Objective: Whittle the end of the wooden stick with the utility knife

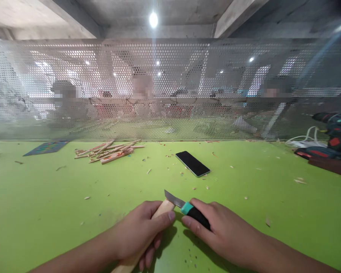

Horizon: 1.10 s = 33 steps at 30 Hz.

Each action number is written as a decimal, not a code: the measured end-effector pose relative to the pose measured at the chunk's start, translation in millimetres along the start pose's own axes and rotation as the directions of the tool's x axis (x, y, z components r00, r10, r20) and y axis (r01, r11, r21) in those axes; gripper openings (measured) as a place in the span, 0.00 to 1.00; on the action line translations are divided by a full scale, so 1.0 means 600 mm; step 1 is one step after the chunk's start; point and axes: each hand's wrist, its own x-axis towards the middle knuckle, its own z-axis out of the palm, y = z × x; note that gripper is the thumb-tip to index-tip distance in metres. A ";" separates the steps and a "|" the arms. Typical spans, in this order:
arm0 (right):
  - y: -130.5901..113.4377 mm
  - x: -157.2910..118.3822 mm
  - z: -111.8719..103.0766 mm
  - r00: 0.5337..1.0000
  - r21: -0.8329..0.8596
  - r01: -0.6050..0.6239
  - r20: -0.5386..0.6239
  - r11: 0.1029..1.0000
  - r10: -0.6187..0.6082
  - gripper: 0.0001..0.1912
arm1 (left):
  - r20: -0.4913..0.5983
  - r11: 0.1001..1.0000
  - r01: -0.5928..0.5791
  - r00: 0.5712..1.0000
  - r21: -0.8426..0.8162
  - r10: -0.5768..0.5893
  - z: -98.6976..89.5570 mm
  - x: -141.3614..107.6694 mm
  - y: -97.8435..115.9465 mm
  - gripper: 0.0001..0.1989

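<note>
My left hand point(147, 227) is wrapped round a pale wooden stick point(165, 207), which slants from the bottom edge up toward the middle. The stick's lower part passes beneath the palm and is partly hidden. In my right hand point(216, 227) is a carving knife point(197, 216) with a black and teal handle. Its short steel blade point(174, 198) points up and left and lies across the top end of the stick, seemingly touching it. Both hands are over the green table point(74, 227).
A black phone point(192, 163) lies beyond the hands. Wood offcuts point(110, 151) are piled back left, beside a dark flat sheet point(47, 148). A cordless drill point(337, 132) and white cable point(301, 140) are at right. A perforated metal screen point(170, 113) stands behind; people show blurred through it.
</note>
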 end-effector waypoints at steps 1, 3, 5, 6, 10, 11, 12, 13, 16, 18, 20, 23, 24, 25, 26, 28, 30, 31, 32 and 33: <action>0.000 0.000 0.000 1.000 -0.003 -0.002 0.001 1.000 0.002 0.21 | 0.001 1.000 -0.002 1.000 -0.001 0.002 0.000 0.000 0.000 0.23; 0.000 0.000 -0.001 1.000 -0.006 -0.008 0.010 1.000 0.008 0.21 | 0.002 1.000 -0.008 1.000 -0.001 0.008 0.001 -0.001 0.000 0.23; -0.001 0.001 -0.002 1.000 -0.008 -0.012 0.013 1.000 0.012 0.21 | 0.004 1.000 -0.013 1.000 -0.004 0.013 0.002 0.000 -0.001 0.22; -0.001 0.001 -0.002 1.000 -0.007 -0.012 0.013 1.000 0.012 0.21 | 0.007 1.000 -0.016 1.000 -0.006 0.016 0.002 0.000 -0.001 0.22; -0.001 0.000 -0.003 1.000 -0.006 -0.011 0.019 1.000 0.011 0.21 | 0.014 1.000 -0.020 1.000 -0.002 0.020 0.001 0.001 -0.002 0.20; -0.001 0.000 -0.002 1.000 -0.006 -0.010 0.020 1.000 0.010 0.21 | 0.015 1.000 -0.018 1.000 -0.002 0.018 0.001 0.001 -0.002 0.20; -0.001 -0.001 -0.002 1.000 -0.007 -0.010 0.018 1.000 0.010 0.20 | 0.015 1.000 -0.015 1.000 -0.004 0.015 0.000 0.001 -0.001 0.20; -0.001 -0.001 -0.001 1.000 -0.006 -0.008 0.016 1.000 0.008 0.20 | 0.015 1.000 -0.014 1.000 -0.006 0.014 0.000 0.001 -0.002 0.20; -0.001 -0.001 -0.001 1.000 -0.010 -0.012 0.003 1.000 0.012 0.19 | 0.011 1.000 -0.014 1.000 -0.007 0.014 -0.001 0.001 -0.002 0.21; -0.002 0.000 -0.001 1.000 -0.015 -0.020 0.008 1.000 0.020 0.19 | 0.007 1.000 -0.016 1.000 -0.001 0.016 -0.001 0.001 -0.003 0.22; -0.003 0.001 -0.002 1.000 -0.012 -0.021 0.018 1.000 0.021 0.20 | 0.007 1.000 -0.021 1.000 0.004 0.020 -0.002 0.001 -0.004 0.22; -0.003 0.002 -0.003 0.999 0.002 -0.015 0.031 1.000 0.015 0.21 | 0.016 1.000 -0.031 0.999 -0.002 0.031 -0.003 0.000 -0.004 0.23; -0.003 0.002 -0.003 0.999 0.003 -0.017 0.031 1.000 0.017 0.21 | 0.017 1.000 -0.031 0.999 -0.004 0.031 -0.004 0.000 -0.004 0.23; -0.004 0.001 -0.004 0.999 0.003 -0.020 0.032 1.000 0.020 0.21 | 0.017 1.000 -0.028 0.999 -0.006 0.029 -0.004 0.000 -0.004 0.23; -0.004 0.001 -0.004 0.999 0.001 -0.024 0.032 1.000 0.024 0.21 | 0.016 1.000 -0.025 1.000 -0.006 0.025 -0.003 0.000 -0.004 0.23; -0.004 0.001 -0.004 0.999 -0.004 -0.024 0.034 1.000 0.024 0.21 | 0.007 1.000 -0.020 1.000 -0.004 0.020 -0.002 0.000 -0.003 0.23; -0.004 0.002 -0.004 0.999 -0.006 -0.020 0.036 1.000 0.020 0.21 | 0.001 1.000 -0.019 1.000 -0.005 0.019 -0.001 0.001 -0.003 0.23; -0.004 0.002 -0.004 0.999 -0.004 -0.020 0.039 1.000 0.020 0.21 | 0.002 1.000 -0.020 1.000 -0.005 0.020 -0.001 0.001 -0.003 0.23; -0.004 0.002 -0.004 0.999 -0.003 -0.020 0.039 1.000 0.020 0.21 | 0.004 1.000 -0.020 1.000 -0.007 0.020 -0.001 0.001 -0.003 0.23; -0.004 0.002 -0.004 0.999 -0.002 -0.021 0.038 1.000 0.021 0.20 | 0.006 1.000 -0.021 1.000 -0.011 0.021 -0.001 0.001 -0.003 0.23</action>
